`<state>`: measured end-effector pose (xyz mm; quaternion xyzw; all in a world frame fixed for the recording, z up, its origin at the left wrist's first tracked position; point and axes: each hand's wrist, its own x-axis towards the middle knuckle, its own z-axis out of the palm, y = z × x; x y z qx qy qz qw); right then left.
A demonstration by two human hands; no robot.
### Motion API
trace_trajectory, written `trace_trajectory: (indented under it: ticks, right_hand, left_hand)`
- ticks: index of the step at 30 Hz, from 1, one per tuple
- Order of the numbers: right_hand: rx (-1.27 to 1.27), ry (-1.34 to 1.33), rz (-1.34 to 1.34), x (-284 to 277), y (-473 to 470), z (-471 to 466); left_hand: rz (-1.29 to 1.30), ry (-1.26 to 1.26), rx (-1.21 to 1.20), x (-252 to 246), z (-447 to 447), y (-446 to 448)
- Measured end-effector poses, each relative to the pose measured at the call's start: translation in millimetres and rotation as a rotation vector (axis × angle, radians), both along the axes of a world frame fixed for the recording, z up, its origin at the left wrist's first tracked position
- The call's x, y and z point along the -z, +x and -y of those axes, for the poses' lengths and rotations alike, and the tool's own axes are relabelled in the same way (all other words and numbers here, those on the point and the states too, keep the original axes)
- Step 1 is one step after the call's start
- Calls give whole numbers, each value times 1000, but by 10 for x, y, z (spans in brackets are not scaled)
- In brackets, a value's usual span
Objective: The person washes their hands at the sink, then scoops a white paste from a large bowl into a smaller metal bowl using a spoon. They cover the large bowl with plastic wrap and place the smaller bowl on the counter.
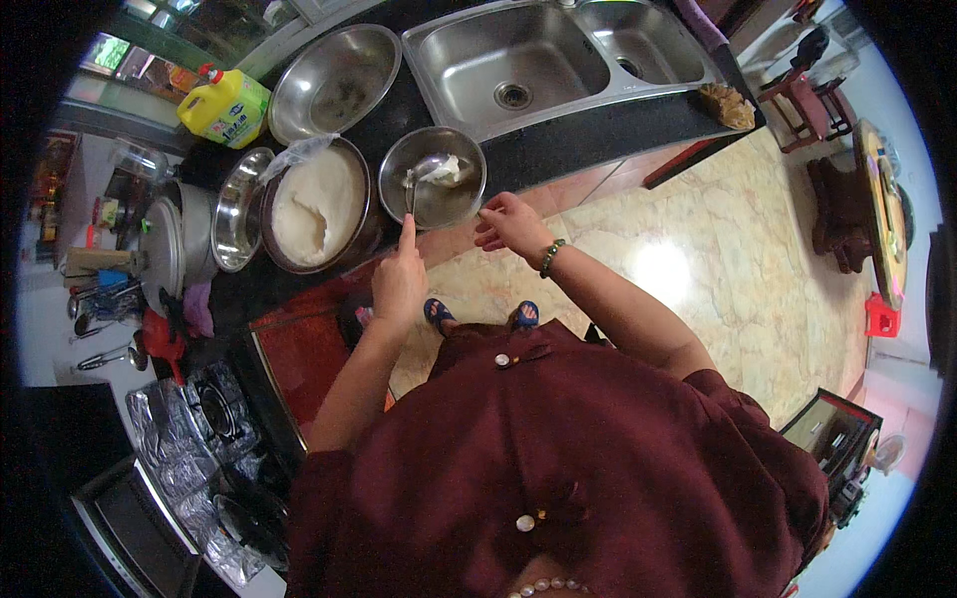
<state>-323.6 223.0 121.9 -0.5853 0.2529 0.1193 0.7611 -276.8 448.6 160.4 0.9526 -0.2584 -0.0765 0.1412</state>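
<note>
A small steel bowl point(457, 205) sits near the counter's front edge, with a metal spoon point(411, 196) and a white, soft-looking lump point(447, 172) inside. My left hand point(400, 280) is at the spoon's handle, its index finger stretched along it and the other fingers curled. At the bowl's right rim is my right hand point(513, 228), thumb and forefinger close together; whether they pinch the rim is unclear. Left of this bowl, a larger round container point(366, 198) holds a pale, dough-like mass point(318, 202) with a hollow in its surface. Clear plastic film point(299, 155) lies over its back rim.
A double steel sink point(516, 56) is set in the dark counter point(531, 142). Two more steel basins point(335, 82), a yellow detergent jug point(228, 107) and a lidded pot point(166, 250) stand to the left. A foil-covered stove point(176, 441) is at lower left. A crumpled brown bag point(727, 107) lies beyond the sink.
</note>
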Motion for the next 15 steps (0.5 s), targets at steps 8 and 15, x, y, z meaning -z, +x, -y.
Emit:
trace_trajectory:
  ticks: [8,15]
  right_hand:
    - [50,69,7,-4,365,-8]
    - [65,117,-12,-83,433,-13]
  left_hand:
    - [-64,37,-66,126,7,-48]
    - [-5,-182,-65,68,-84,-144]
